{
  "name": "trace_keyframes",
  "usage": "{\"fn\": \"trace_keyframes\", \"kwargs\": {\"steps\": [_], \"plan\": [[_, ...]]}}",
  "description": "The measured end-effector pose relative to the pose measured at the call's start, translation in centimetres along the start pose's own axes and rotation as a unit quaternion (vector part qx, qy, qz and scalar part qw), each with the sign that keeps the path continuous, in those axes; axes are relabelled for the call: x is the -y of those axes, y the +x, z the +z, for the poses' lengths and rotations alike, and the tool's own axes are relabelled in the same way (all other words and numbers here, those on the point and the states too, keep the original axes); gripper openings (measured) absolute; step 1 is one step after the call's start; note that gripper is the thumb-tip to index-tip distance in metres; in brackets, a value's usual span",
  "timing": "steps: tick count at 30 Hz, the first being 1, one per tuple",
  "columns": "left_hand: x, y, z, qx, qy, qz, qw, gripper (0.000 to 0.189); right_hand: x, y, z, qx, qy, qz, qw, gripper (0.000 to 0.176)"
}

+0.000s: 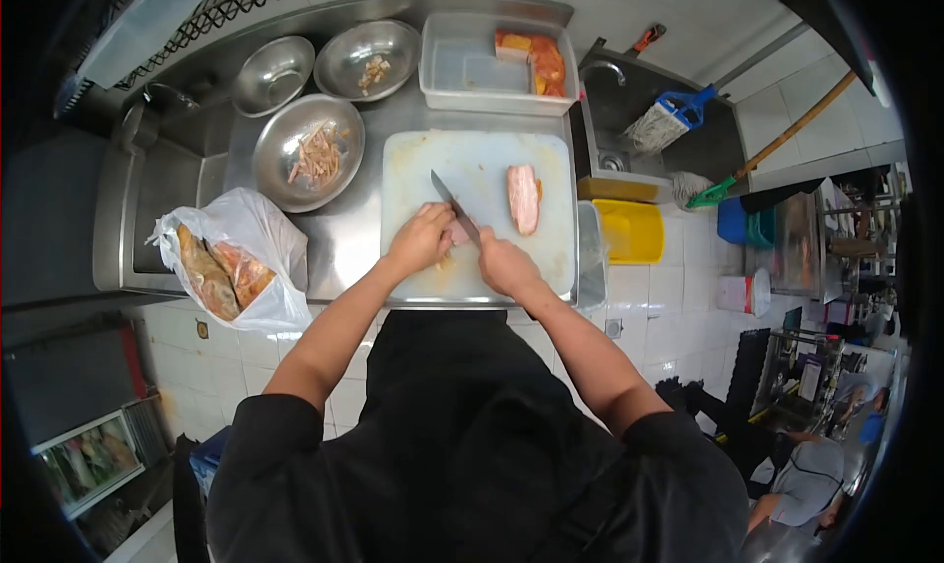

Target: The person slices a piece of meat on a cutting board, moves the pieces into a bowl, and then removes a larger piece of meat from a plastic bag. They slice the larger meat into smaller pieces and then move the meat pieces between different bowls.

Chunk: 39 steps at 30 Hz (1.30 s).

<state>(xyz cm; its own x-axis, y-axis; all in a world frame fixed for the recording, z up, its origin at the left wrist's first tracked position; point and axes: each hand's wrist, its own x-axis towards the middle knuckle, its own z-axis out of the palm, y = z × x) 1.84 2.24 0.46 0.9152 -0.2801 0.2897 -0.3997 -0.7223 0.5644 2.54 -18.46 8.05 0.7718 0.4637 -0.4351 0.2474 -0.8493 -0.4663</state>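
Note:
My right hand [507, 266] is closed round the handle of a kitchen knife [453, 205], its blade pointing up and to the left over the white cutting board [423, 160]. Beside the blade, the curled fingers of my left hand [421, 238] press on a small piece of meat [459, 234], partly hidden by hand and knife. A few thin scraps [444, 261] lie just below it. Further right on the board rests a thick slab of pork belly [523, 199], apart from both hands.
Behind the board stand a plastic tub [452, 96] with orange-skinned meat blocks [546, 66] and metal bowls, one with meat strips [317, 158]. A bag [280, 224] of meat sits left. Sinks flank the counter; a yellow bin [629, 232] is right. Another person [808, 474] is at far right.

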Motion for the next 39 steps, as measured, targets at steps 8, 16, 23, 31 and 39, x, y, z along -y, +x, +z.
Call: {"fn": "trace_keyframes", "kwargs": {"steps": [8, 16, 23, 31, 39], "plan": [[-1.8, -1.4, 1.1, 0.019, -0.033, -0.019, 0.999, 0.034, 0.7, -2.1, -0.6, 0.039, -0.027, 0.021, 0.999, 0.035], [-1.9, -1.6, 1.3, -0.010, -0.039, 0.010, 0.999, 0.037, 0.1, 2.4, 1.6, -0.063, 0.045, -0.033, 0.996, 0.039], [-1.7, -2.0, 1.6, -0.041, 0.018, 0.025, 0.999, 0.036, 0.6, -2.1, -1.6, 0.028, -0.003, -0.024, 0.999, 0.045], [-1.4, -2.0, 1.7, -0.036, -0.020, 0.007, 0.999, 0.037, 0.0, 2.0, 2.0, -0.048, 0.033, -0.050, 0.997, 0.056], [-1.3, -2.2, 1.6, -0.035, -0.029, 0.008, 0.999, 0.035, 0.9, -0.8, 0.5, 0.045, 0.005, 0.027, 0.999, 0.050]]}}
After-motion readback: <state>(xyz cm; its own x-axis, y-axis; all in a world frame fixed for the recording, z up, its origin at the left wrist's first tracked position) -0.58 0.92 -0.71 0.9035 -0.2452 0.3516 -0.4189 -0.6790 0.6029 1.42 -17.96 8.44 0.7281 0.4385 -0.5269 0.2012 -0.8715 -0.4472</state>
